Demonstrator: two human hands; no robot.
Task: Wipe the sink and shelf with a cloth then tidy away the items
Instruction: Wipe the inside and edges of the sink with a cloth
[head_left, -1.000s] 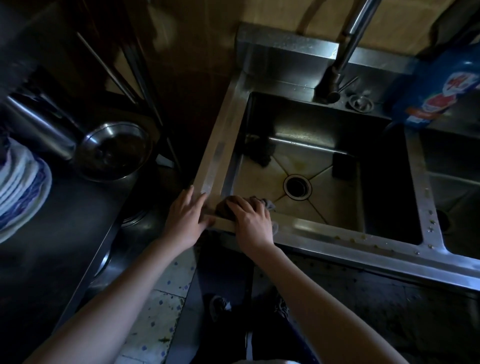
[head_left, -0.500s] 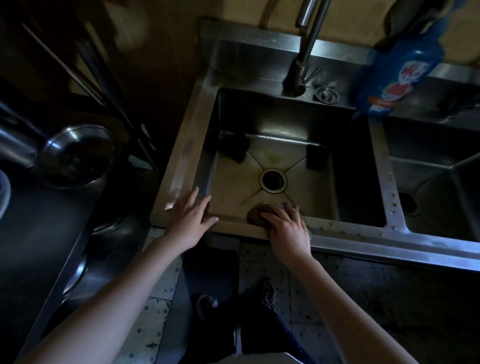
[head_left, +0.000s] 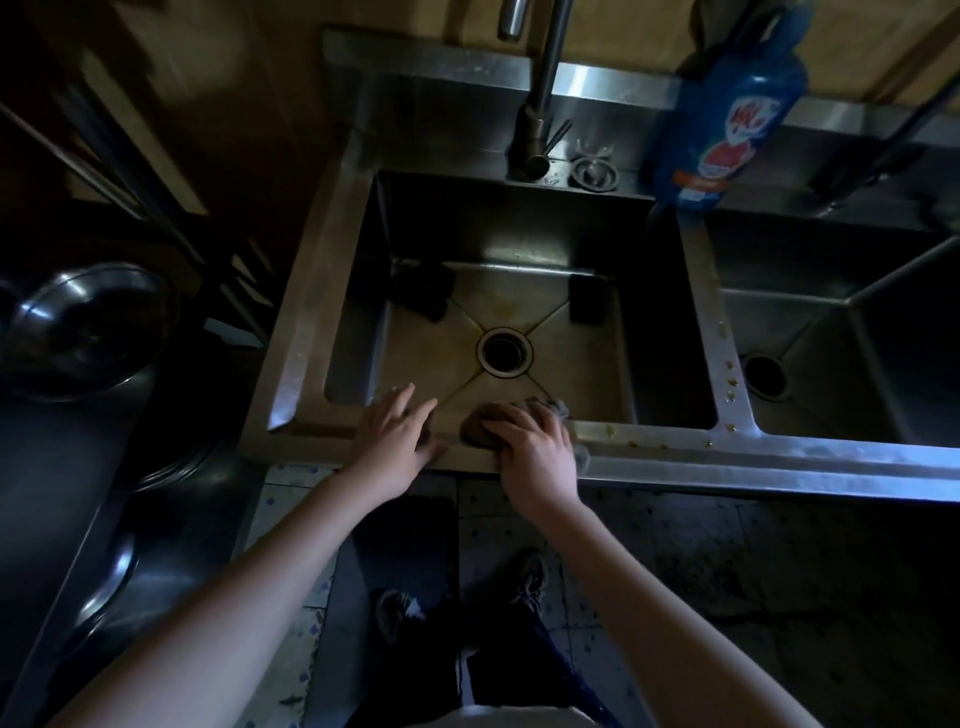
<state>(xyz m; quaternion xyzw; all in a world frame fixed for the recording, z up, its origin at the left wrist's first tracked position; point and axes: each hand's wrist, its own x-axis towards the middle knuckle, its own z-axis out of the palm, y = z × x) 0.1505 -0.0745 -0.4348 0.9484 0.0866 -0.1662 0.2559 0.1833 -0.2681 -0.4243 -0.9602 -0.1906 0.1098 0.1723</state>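
Dimly lit steel sink (head_left: 779, 460), tiled floor (head_left: 519, 525) below

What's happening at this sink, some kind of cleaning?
Yes. A person is wiping a steel double sink. The right hand presses a brown cloth onto the front rim of the left basin, while the left hand rests flat on the rim beside it. Two dark items, perhaps sponges, lie in that basin, and a blue bottle stands on the back ledge near the tap. Tidying away hasn't begun.

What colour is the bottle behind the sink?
Blue bottle, with a red and white label; head view.
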